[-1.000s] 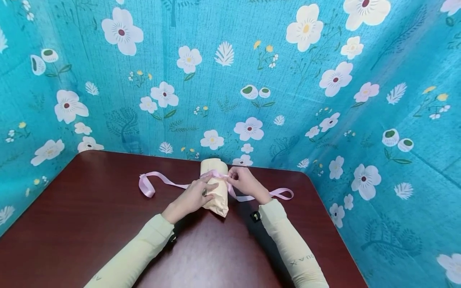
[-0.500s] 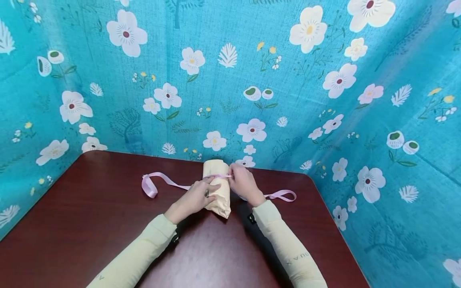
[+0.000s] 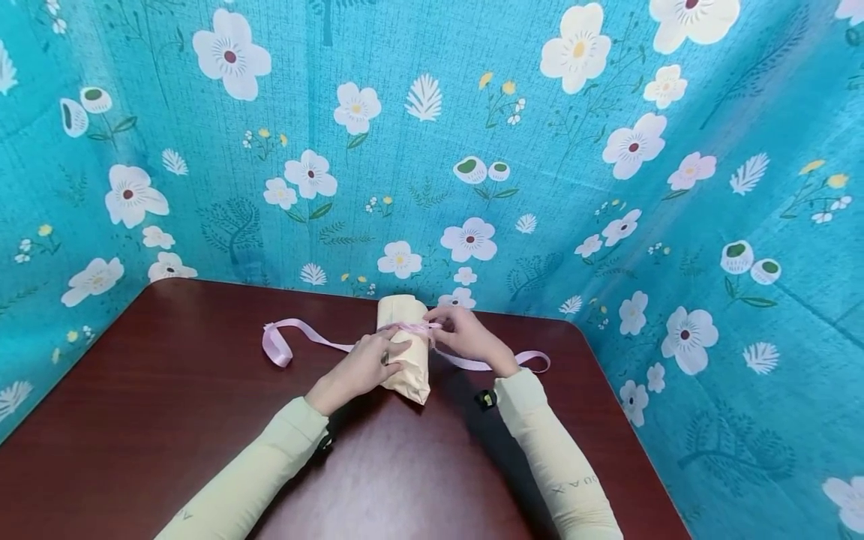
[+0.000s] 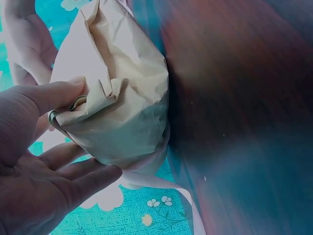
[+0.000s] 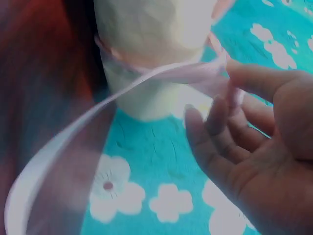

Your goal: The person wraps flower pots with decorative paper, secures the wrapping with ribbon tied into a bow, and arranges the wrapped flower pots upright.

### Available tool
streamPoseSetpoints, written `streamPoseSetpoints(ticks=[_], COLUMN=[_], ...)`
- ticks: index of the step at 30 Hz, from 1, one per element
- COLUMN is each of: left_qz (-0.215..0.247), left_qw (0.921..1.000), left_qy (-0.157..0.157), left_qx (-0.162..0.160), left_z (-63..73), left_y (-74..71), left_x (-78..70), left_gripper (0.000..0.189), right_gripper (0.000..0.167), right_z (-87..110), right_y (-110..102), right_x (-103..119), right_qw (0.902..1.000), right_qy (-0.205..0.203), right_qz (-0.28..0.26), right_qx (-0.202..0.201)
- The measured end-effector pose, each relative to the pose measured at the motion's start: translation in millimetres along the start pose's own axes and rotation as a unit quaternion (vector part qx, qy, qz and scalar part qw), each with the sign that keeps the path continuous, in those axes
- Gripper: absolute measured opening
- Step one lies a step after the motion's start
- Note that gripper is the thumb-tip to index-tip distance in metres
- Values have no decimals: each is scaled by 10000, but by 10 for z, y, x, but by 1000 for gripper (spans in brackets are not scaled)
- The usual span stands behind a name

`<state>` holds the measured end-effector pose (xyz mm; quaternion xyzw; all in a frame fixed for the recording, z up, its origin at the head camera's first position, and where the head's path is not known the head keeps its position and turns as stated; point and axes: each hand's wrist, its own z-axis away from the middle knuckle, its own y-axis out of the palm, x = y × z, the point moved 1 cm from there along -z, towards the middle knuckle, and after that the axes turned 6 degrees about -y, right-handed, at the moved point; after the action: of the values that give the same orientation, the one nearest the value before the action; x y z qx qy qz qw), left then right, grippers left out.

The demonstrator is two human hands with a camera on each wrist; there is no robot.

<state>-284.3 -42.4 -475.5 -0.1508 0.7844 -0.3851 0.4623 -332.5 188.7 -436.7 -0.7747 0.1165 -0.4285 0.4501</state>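
A cream paper-wrapped parcel (image 3: 410, 373) lies near the table's far edge, its folded end towards me. Around its upper part runs a pink ribbon (image 3: 317, 335), with loose tails to both sides. My left hand (image 3: 361, 366) holds the parcel from the left; in the left wrist view the thumb (image 4: 58, 94) presses on the folded paper (image 4: 115, 122) and the other fingers lie along its side. At the parcel's right side my right hand (image 3: 470, 337) pinches the ribbon. The right wrist view shows the ribbon (image 5: 78, 117) between thumb and fingers, its tail trailing off.
The dark red-brown table (image 3: 202, 390) extends around the parcel. A blue flowered cloth (image 3: 405, 150) hangs just behind the table and along its sides. The ribbon's left tail ends in a curl, and its right tail forms a loop.
My right hand turned and drew the ribbon narrow across the parcel, then shifted slightly right with its fingers more spread. The left hand stays on the parcel. The head view shifts slightly.
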Motion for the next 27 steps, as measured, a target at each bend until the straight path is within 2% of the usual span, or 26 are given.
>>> streamPoseSetpoints(ticks=[2,5,12,19,27], left_qz=[-21,-6,78,3,131], left_qw=[10000,9999,9999,9999,9999], left_qy=[-50,-114,-100,117,54], left_qx=[63,94,32,0,23], left_z=[-7,-19,-41,6,-29], left_y=[-12,-27,-46,-30,-51], left_x=[1,5,22,54,46], left_gripper=[45,46,47,47,48], right_gripper=[24,20,9,10,15], right_z=[32,92,282,654,1126], right_y=[-84,-196,-312,-481,-884], right_x=[-11,-36,-251,-647,-1083], right_qw=[9999,9993,9921,9802,9679], right_qy=[42,226,875,1376,1829], right_qz=[-58,130,886,1376,1567], right_qx=[-120,-268,-173,-378,-716])
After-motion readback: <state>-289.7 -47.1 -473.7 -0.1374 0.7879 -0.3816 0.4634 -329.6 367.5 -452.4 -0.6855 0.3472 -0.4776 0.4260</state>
